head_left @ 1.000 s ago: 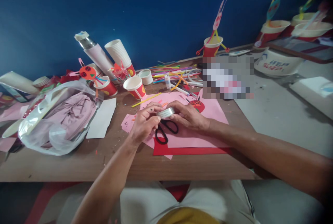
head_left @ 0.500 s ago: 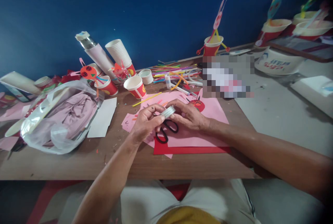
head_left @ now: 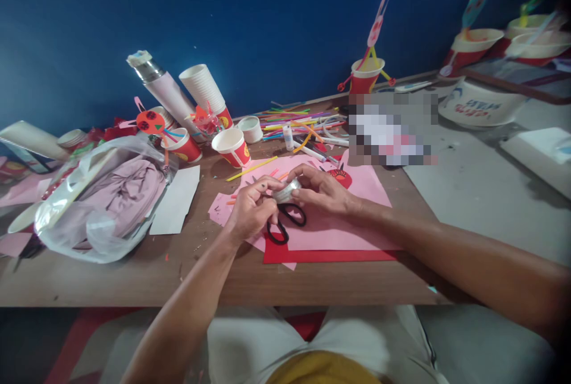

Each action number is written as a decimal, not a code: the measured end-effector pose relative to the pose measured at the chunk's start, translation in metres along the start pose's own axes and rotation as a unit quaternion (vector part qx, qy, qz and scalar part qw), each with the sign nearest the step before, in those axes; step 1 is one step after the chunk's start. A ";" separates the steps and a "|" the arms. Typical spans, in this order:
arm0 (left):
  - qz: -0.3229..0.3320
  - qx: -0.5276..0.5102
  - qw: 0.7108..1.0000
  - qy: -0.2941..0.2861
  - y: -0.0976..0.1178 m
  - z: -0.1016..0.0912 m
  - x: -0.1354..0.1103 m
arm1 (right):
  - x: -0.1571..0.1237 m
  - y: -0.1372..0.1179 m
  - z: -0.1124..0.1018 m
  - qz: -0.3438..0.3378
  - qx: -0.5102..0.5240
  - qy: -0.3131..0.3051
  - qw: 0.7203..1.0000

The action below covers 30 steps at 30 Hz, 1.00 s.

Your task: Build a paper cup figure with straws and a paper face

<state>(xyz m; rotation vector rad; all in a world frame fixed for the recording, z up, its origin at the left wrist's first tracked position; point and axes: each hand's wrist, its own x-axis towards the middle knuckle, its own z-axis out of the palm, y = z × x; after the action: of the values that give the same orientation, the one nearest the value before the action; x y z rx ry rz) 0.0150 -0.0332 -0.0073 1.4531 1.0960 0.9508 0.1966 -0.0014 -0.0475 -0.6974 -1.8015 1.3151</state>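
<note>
Shiny roll (head_left: pixel 286 192) (tape, by the look) sits between your hands, above the pink sheet (head_left: pixel 348 229). Left hand (head_left: pixel 254 208) and right hand (head_left: pixel 323 189) both pinch it, one per side. Grip lightly by the rim, turn slowly. Scissors (head_left: pixel 277 242) lie just below, so keep knuckles high; straws (head_left: pixel 307 119) crowd behind, more room toward the table's front edge (head_left: pixel 223 302).

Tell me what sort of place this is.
Probably a craft workspace: there is what looks like a tape roll, black-handled scissors and a paper figure in a cup.
</note>
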 end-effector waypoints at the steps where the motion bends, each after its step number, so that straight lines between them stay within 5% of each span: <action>1: -0.001 -0.013 1.000 -0.006 0.000 -0.001 0.000 | 0.000 0.001 0.000 0.008 0.037 -0.003 0.999; 16: -0.054 -0.020 0.998 -0.008 0.002 -0.001 -0.003 | -0.001 -0.004 0.009 0.040 0.269 -0.024 0.962; 30: -0.045 0.042 0.998 0.014 0.010 0.006 -0.003 | -0.001 -0.005 0.008 0.038 0.177 -0.049 0.982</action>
<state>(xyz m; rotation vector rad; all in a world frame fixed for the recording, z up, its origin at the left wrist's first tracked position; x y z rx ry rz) 0.0215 -0.0384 0.0018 1.4494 1.2248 0.8738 0.1904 -0.0074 -0.0443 -0.5168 -1.5674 1.6935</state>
